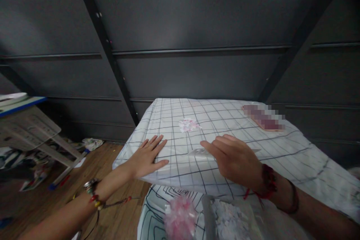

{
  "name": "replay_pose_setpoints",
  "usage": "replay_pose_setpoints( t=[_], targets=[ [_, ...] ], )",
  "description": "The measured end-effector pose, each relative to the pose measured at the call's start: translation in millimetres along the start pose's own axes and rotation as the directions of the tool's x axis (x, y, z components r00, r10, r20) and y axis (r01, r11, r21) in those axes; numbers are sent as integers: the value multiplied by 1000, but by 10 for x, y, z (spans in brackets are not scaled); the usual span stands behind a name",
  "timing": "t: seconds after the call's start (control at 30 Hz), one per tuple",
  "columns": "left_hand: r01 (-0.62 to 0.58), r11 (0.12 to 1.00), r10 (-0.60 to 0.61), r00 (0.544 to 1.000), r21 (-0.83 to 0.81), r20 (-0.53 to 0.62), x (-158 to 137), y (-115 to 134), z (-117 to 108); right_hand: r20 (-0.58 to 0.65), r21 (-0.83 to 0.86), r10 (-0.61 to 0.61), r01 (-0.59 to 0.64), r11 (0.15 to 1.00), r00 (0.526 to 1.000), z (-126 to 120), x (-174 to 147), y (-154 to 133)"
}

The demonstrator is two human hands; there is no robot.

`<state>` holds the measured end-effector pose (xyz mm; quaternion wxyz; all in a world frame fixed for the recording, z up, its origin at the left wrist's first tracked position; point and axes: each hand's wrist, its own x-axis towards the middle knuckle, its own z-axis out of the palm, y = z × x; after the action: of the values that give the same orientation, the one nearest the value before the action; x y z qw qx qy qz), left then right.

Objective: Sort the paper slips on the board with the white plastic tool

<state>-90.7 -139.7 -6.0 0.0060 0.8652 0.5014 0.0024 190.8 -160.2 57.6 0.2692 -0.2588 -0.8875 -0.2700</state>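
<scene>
My left hand (147, 157) lies flat with fingers spread on a white cloth with dark grid lines (174, 176), near its left front edge. My right hand (232, 157) is curled, fingers together, over a thin, see-through plastic piece (200, 152) that sticks out on both sides of it. How the fingers grip this piece is hidden beneath the hand. Beyond both hands, a small clump of pink and white bits (188, 124) rests on the cloth, touched by neither.
A pixelated pinkish flat object (263, 118) lies at the cloth's far right. Below the near edge are a pink plastic-wrapped bundle (180, 217) and a clear bag of pale pieces (232, 219) on a patterned surface. A blue-edged table (22, 105) stands left; a dark panelled wall (191, 75) rises behind.
</scene>
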Motion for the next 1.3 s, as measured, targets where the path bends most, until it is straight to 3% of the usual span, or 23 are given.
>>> replay_pose_setpoints(
  t=[0.27, 0.63, 0.73, 0.83, 1.03, 1.13, 1.3],
  targets=[
    [-5, 1000, 5, 1000, 23, 14, -125, -21, 9, -4, 109, -60, 60, 992, 998, -213, 90, -352],
    [5, 1000, -5, 1000, 21, 30, -233, -2, 6, 10, 155, -94, 92, 984, 995, -341, 132, -493],
    [8, 1000, -7, 998, -3, 62, -217, 0, -58, 21, 73, -52, 51, 996, 998, -360, 150, -295],
    [29, 999, -25, 995, -43, 94, -125, 19, -176, 26, -43, 79, -77, 996, 997, -325, 171, 125],
    [175, 974, -152, 975, -142, 160, 446, 132, -413, 197, -143, 222, -196, 970, 955, 7, 234, 1028],
    [190, 966, -157, 970, -177, 183, 866, 195, -467, 167, -141, 262, -240, 960, 950, 257, 254, 1207],
    [227, 947, -217, 974, -227, 68, 1437, 194, -446, 85, -114, 266, -256, 960, 960, 611, 219, 1226]
  ],
)
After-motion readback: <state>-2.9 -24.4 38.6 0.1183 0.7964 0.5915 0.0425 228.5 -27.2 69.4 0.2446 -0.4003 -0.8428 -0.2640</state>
